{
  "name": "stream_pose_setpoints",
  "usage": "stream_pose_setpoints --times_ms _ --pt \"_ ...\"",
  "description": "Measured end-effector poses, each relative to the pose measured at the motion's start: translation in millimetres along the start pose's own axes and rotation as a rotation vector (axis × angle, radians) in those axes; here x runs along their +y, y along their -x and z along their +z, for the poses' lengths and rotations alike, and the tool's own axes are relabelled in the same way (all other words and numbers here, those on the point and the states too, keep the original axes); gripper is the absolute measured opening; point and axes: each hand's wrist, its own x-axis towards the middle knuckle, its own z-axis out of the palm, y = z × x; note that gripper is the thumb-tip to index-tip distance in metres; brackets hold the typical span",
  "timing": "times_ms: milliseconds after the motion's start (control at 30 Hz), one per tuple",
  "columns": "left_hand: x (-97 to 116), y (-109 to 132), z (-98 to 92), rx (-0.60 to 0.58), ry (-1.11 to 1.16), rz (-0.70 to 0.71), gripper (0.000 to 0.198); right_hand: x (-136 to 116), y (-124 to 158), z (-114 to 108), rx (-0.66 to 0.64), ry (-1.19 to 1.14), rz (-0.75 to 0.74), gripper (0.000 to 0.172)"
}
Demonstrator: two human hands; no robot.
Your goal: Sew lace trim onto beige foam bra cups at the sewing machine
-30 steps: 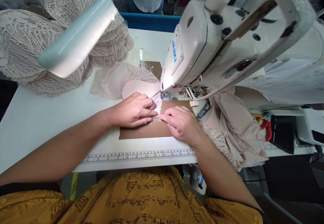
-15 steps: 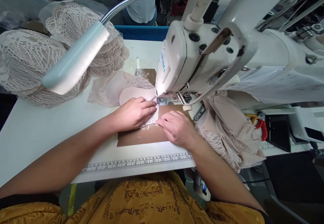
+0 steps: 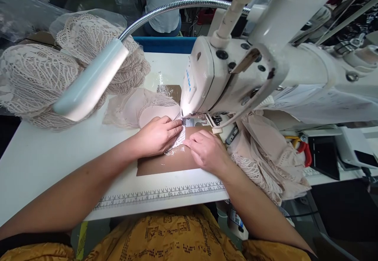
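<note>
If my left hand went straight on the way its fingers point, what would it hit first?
Probably the presser foot under the sewing machine head. The left hand, pressing the lace piece, points its fingertips straight at it, close by, though depth is unclear.

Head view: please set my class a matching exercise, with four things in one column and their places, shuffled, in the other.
Things:
1. lamp
2. ruler
3. lace pile
4. left hand

Places:
a. far left of the table
b. along the table's near edge
c. pressing a lace piece by the sewing machine
d. on a bendy metal neck, above the table

Pairs: 1-d, 2-b, 3-a, 4-c
</note>
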Motion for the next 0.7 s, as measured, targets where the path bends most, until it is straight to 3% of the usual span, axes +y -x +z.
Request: stream_pose_setpoints --times_ms 433,700 --pt "-12 4 3.5 -0.012 0.085 0.031 0.040 -1 -9 5 -0.007 0.085 0.182 0.040" --pt "-13 1 6.2 0.017 0.042 -0.047 0.037 -3 -13 5 -0.012 0.117 0.244 0.043"
